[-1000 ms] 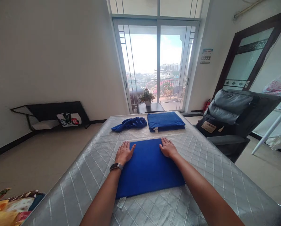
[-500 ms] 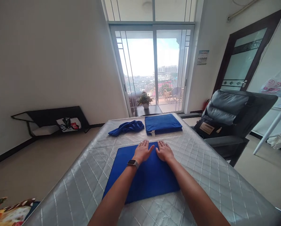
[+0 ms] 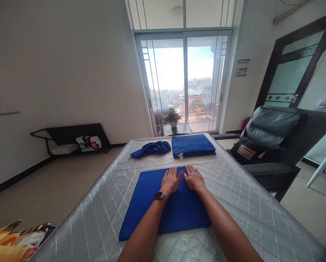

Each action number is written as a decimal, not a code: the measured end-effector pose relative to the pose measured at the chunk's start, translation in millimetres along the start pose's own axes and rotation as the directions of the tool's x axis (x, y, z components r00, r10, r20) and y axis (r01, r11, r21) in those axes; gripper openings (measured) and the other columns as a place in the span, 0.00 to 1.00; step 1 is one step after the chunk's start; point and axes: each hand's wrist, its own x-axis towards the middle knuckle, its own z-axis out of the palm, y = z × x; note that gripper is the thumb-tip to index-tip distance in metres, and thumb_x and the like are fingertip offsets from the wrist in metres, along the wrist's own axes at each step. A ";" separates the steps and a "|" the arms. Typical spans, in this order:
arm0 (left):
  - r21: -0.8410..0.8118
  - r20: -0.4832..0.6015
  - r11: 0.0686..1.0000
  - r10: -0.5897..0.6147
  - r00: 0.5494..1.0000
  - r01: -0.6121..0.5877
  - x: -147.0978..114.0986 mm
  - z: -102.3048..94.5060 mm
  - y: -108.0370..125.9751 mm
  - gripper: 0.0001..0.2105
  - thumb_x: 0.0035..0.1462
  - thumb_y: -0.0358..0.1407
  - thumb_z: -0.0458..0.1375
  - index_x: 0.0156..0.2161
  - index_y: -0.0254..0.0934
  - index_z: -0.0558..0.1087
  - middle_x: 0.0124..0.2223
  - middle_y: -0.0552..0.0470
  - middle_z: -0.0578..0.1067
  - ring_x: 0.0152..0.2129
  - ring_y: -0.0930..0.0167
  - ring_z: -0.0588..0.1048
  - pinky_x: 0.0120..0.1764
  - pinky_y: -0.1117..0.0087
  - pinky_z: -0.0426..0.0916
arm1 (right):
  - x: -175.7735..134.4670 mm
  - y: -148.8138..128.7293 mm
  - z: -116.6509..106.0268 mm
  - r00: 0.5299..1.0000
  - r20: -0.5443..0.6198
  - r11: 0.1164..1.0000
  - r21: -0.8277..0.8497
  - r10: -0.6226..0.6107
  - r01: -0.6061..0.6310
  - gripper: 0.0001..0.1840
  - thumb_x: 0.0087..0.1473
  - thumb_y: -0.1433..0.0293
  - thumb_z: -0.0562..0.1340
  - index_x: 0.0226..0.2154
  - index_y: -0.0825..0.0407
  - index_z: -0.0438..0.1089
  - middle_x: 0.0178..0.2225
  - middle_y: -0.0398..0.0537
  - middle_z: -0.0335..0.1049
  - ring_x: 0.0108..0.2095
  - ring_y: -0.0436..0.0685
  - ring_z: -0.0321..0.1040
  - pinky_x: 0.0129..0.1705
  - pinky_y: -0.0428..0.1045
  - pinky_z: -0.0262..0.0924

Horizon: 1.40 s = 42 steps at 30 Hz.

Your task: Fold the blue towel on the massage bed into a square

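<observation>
Our left hand (image 3: 171, 182) has come in from the left side, now just beside our right hand (image 3: 194, 179), both palm-down near the far edge of the flat, rectangular blue cloth (image 3: 143, 200) lying on the silver quilted mattress (image 3: 242, 203). Fingers (image 3: 191, 170) are straight out, not gripping anything. If we press unevenly, we reckon it could bunch up or skew, since that shiny mattress looks slick
</observation>
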 end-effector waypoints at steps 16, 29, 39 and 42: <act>0.111 -0.015 0.952 -0.284 0.959 0.284 -52.4 -44.7 -136.0 0.42 0.66 0.59 0.27 0.70 0.27 0.51 0.72 0.38 0.50 0.70 0.60 0.49 0.68 0.56 0.46 | 2.7 0.3 0.9 1.000 0.018 0.999 -0.034 0.017 -0.016 0.37 0.67 0.58 0.41 0.71 0.60 0.43 0.73 0.50 0.38 0.72 0.54 0.32 0.70 0.53 0.28; 0.108 -0.053 0.957 -0.264 0.963 0.268 -51.8 -42.0 -134.8 0.42 0.66 0.58 0.28 0.70 0.26 0.53 0.72 0.36 0.51 0.70 0.60 0.49 0.68 0.55 0.46 | -23.5 -3.8 -5.3 0.997 0.057 0.997 -0.059 -0.047 0.050 0.37 0.68 0.57 0.38 0.71 0.62 0.44 0.73 0.53 0.37 0.72 0.56 0.32 0.71 0.55 0.28; 0.141 -0.038 0.953 -0.266 0.963 0.268 -51.9 -43.2 -134.8 0.41 0.66 0.58 0.29 0.70 0.27 0.52 0.72 0.37 0.51 0.69 0.60 0.50 0.67 0.55 0.47 | -40.5 1.2 5.7 0.999 0.040 0.998 -0.053 0.026 -0.024 0.38 0.68 0.56 0.38 0.71 0.63 0.39 0.73 0.53 0.32 0.72 0.57 0.29 0.71 0.56 0.26; 0.146 -0.015 0.949 -0.280 0.960 0.279 -52.2 -45.7 -132.0 0.41 0.66 0.58 0.29 0.70 0.27 0.51 0.73 0.38 0.49 0.70 0.61 0.48 0.68 0.56 0.45 | -42.1 -0.8 4.4 1.000 -0.020 0.997 -0.070 -0.007 0.006 0.38 0.68 0.57 0.39 0.71 0.63 0.41 0.73 0.54 0.33 0.72 0.57 0.27 0.71 0.56 0.23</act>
